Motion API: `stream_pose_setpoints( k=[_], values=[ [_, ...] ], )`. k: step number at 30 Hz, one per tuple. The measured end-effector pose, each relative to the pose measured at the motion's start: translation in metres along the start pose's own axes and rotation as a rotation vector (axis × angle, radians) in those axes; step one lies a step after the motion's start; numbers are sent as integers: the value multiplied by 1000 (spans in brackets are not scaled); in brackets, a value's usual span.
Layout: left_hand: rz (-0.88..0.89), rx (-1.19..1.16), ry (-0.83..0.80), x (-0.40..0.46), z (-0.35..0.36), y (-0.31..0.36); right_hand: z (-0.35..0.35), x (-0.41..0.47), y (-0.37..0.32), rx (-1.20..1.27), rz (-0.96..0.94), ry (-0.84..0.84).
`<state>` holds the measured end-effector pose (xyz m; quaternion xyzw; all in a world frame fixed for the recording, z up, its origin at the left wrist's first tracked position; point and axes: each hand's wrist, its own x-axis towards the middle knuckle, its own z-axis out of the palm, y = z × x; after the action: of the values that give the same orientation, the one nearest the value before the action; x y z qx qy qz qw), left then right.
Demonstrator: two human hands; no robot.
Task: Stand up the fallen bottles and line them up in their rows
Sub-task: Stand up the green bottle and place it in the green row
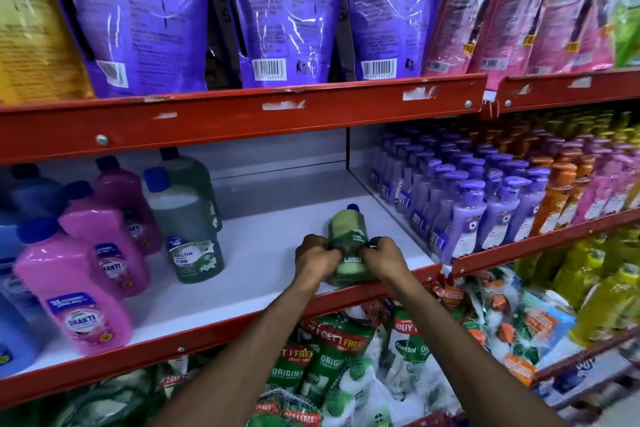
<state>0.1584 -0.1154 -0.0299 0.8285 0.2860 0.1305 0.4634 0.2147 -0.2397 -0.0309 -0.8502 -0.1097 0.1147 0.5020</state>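
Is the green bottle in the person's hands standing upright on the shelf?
No, the green bottle lies on its side on the white shelf, blue cap pointing toward the back, gripped by the left hand and right hand.

Green bottle (348, 236): lower sides covered by left hand (317, 258) and right hand (382, 258); label print mostly unreadable; base partly hidden behind fingers.
Blue bottles (14, 340), far left: cut off by left edge, blurred, labels illegible.
Purple pouches (277, 10), upper shelf: tops cut off by top edge; printed text too blurred to read.
Yellow pouch (27, 28), upper left: cropped, blurred.
Purple pump bottles (467, 208), right: far rows lost in shadow, count unclear.
Yellow bottles (602, 291), lower right: smeared, cut by right edge.
Green refill packs (346, 367), lowest shelf: cropped by bottom edge, partly behind forearms.
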Motion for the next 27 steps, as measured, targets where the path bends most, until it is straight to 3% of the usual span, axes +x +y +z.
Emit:
stream_pose_setpoints(
  k=[4,9,16,23,27],
  values=[
    [-49,-286,52,-5,-15,-10,12,-7,-4,211,-81,-4],
    [165,-505,75,-40,-74,-42,53,-49,-30,368,-294,20],
    [253,-458,269,-76,-155,-96,139,-103,-70,361,-522,-22],
    [237,-318,349,-78,-188,-121,181,-114,-88,320,-514,-29],
    [152,-203,363,-77,-194,-131,184,-110,-89,181,-505,-34]
  ],
)
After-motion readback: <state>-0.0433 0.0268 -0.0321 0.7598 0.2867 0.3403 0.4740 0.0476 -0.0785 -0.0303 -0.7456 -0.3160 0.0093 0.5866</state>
